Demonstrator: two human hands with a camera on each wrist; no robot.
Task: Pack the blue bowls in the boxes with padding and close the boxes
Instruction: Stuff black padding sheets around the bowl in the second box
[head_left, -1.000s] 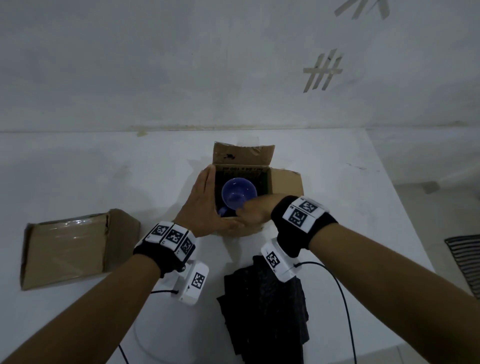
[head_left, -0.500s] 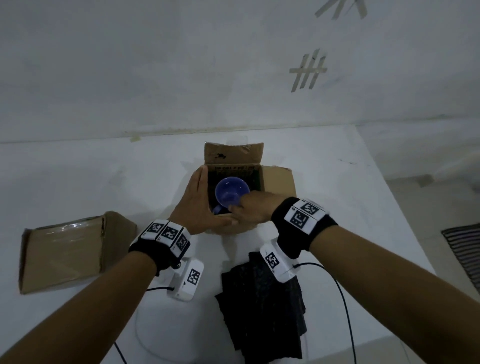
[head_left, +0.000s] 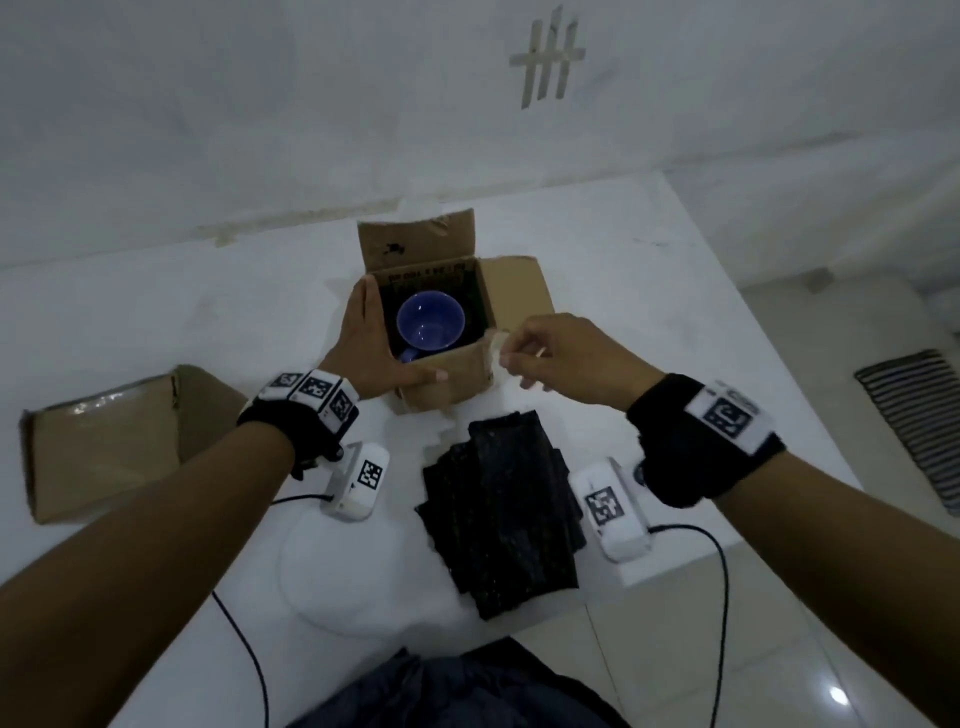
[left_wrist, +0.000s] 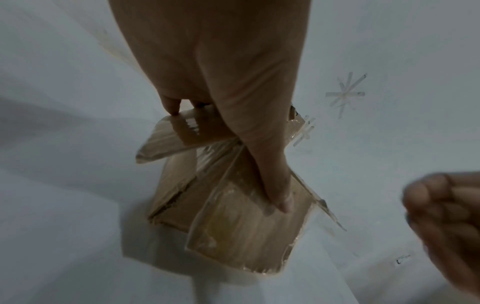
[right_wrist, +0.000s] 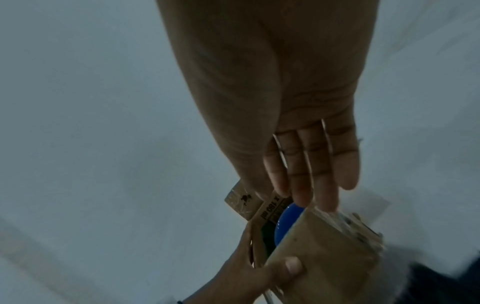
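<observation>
A blue bowl (head_left: 430, 326) sits deep in the open cardboard box (head_left: 511, 296) at mid-table; the right wrist view shows a slice of the bowl (right_wrist: 288, 220). My left hand (head_left: 363, 343) lies flat along the box's left side with straight fingers. Its thumb (left_wrist: 280, 197) presses the taped front flap (left_wrist: 246, 236) down. My right hand (head_left: 561, 353) hovers at the front right corner with curled fingers, pinching a pale taped edge of the flap (head_left: 497, 349). Black padding lines the inside of the box.
A stack of black padding sheets (head_left: 498, 514) lies on the white table just in front of the box. A second cardboard box (head_left: 98, 447) lies at the left. A white round disc (head_left: 337, 582) sits near the front edge. The table's right edge (head_left: 779, 395) is close.
My right hand has left the middle of the box's front and moved right and up to the front right corner. My left hand stays on the box's left side.
</observation>
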